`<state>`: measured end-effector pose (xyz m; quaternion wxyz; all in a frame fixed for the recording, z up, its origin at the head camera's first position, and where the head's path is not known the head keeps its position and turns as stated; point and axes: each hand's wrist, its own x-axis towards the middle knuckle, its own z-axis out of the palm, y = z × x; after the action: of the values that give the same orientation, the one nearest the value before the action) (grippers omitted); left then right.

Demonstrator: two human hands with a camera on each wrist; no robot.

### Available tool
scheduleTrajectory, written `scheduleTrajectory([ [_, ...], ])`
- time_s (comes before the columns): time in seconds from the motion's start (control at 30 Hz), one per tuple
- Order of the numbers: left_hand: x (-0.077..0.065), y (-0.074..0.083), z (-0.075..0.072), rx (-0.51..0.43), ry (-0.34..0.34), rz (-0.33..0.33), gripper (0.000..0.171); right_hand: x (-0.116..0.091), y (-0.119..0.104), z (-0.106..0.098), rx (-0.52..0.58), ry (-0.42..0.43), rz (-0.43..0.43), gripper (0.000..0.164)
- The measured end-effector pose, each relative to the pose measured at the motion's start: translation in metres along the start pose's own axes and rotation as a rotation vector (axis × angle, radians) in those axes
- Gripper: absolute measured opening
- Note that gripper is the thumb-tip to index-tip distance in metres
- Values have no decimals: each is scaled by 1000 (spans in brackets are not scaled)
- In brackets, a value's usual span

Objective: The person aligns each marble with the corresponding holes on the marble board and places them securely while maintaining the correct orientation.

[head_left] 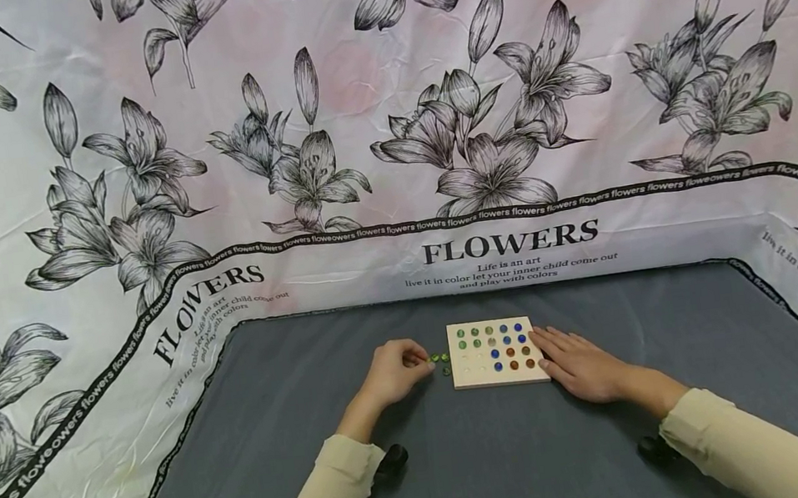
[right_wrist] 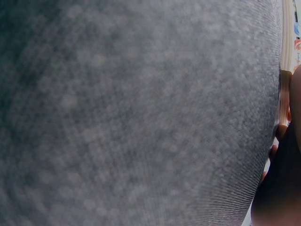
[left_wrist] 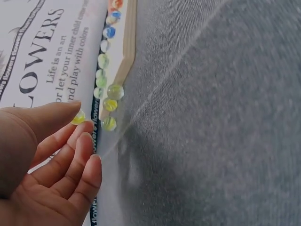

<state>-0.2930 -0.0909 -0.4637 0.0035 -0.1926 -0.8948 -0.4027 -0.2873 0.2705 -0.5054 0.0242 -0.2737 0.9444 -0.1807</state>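
A pale wooden board [head_left: 482, 379] lies on the grey cloth, with rows of glass marbles set in its hollows. Green ones sit at its far left, blue ones [head_left: 504, 328] toward the far right, amber-brown ones [head_left: 514, 365] at the near right; a few hollows at the near left are bare. My left hand [head_left: 394, 370] is just left of the board, pinching a yellow-green marble [left_wrist: 78, 117] between thumb and index finger. Three loose yellow-green marbles [left_wrist: 110, 104] lie between that hand and the board. My right hand [head_left: 581, 364] rests flat, fingers extended, along the board's right edge.
Dark grey cloth [head_left: 473, 466] covers the table. A white curtain [head_left: 342, 273] printed with lilies and lettering hangs behind it and along both sides. Black wrist devices [head_left: 391, 460] sit under both cuffs.
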Motion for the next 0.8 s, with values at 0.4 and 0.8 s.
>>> scheduleTrajectory([
  [0.4, 7, 11, 10, -16, -11, 40, 13, 0, 1, 1, -4, 2, 0, 61],
  [0.8, 25, 22, 23, 2, -47, 60, 10, 0, 0, 0, -2, -3, 2, 60],
])
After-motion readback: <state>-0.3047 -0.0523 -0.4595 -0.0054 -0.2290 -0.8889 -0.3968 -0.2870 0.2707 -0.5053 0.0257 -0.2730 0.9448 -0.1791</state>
